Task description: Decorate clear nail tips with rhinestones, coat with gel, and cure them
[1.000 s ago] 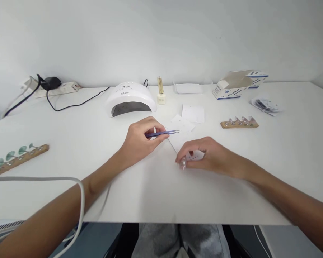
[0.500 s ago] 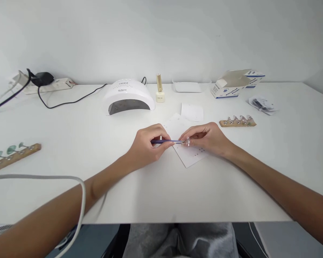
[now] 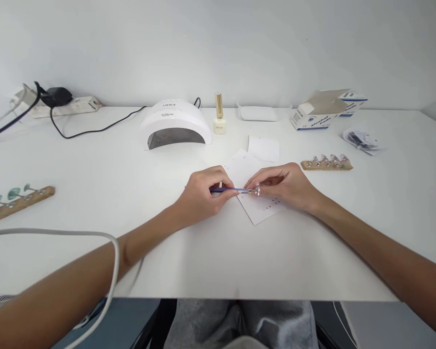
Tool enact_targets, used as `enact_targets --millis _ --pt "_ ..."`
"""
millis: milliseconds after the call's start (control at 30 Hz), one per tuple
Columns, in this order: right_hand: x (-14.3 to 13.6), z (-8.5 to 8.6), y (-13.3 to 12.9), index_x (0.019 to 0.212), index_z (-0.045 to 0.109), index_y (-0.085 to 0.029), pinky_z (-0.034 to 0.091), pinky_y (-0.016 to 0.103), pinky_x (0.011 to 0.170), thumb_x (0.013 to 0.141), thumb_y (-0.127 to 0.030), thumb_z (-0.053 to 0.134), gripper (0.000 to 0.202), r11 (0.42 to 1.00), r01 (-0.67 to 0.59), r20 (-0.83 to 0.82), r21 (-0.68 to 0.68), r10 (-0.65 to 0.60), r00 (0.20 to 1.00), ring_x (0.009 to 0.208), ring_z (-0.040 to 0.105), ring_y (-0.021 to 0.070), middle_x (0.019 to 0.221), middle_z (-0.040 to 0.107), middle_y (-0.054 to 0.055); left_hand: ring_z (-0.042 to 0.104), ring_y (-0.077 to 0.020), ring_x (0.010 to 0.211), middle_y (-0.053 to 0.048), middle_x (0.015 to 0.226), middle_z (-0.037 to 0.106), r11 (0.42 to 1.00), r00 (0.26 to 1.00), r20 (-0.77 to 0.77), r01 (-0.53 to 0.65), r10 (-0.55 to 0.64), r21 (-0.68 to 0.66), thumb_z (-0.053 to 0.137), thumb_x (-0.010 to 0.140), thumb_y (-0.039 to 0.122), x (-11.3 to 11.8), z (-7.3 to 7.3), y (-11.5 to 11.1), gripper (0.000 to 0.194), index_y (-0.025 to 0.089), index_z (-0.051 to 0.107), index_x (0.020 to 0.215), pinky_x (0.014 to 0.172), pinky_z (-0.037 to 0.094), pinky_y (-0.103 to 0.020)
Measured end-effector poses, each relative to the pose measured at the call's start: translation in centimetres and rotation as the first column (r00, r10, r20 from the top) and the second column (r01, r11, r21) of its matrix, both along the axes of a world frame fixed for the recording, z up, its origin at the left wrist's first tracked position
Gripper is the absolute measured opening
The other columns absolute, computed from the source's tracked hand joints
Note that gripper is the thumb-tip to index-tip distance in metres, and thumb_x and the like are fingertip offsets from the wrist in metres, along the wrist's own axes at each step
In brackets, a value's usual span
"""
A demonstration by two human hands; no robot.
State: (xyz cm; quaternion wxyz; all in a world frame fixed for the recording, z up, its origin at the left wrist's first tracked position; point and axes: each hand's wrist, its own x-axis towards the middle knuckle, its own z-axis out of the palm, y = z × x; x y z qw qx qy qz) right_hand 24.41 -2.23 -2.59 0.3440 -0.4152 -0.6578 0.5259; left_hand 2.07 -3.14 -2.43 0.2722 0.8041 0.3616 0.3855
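2 hands are working over the surface (image 3: pixel 210 261): our left hand (image 3: pixel 207 194) is pinching blue tweezers (image 3: pixel 223 190), their tips at the small clear piece (image 3: pixel 257 189) that our right hand (image 3: pixel 287 186) is pinching above dotted white paper (image 3: pixel 254 208).

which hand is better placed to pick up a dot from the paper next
Probably the left hand: it holds the tweezers, tips over the paper. The right hand looks nearer the dots but holds the clear piece.

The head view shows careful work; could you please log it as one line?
left hand: holds tweezers | right hand: holds shiny piece | tweezer tips: at piece | beneath: white paper
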Motion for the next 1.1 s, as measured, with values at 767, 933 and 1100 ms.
enact_targets --millis 767,933,1100 --pt "-0.3 0.1 -0.2 0.074 0.075 -0.024 0.056 0.033 0.076 0.066 -0.03 0.08 0.011 0.998 0.052 0.025 0.043 -0.053 0.998 0.079 0.068 0.0189 0.084 0.074 0.002 0.047 -0.0077 0.056 -0.002 0.069 0.062 0.974 0.999 0.018 -0.029 0.034 -0.225 0.069 0.075 0.026 -0.1 1.0 0.2 0.012 0.015 0.068 0.07 0.049 0.036 -0.022" --pt "-0.3 0.2 -0.2 0.075 0.075 -0.022 0.056 0.032 0.078 0.065 -0.026 0.08 0.012 0.997 0.077 -0.022 0.012 -0.077 0.997 0.081 0.068 0.0183 0.084 0.074 0.002 0.059 -0.0115 0.072 -0.004 0.081 0.067 0.963 0.972 0.229 0.004 0.06 -0.269 0.06 0.083 0.026 -0.8 2.6 0.8 0.017 0.017 0.073 0.089 0.058 0.045 -0.023" --pt "-0.8 0.5 -0.8 0.072 0.074 -0.023 0.054 0.032 0.076 0.065 -0.027 0.081 0.01 0.994 0.087 -0.064 0.06 -0.083 0.994 0.079 0.066 0.0173 0.081 0.072 0.002 0.063 -0.0116 0.07 -0.002 0.079 0.067 0.965 0.889 0.411 -0.113 0.204 -0.236 0.069 0.075 0.023 -1.5 3.5 1.3 0.012 0.016 0.067 0.085 0.059 0.051 -0.025"
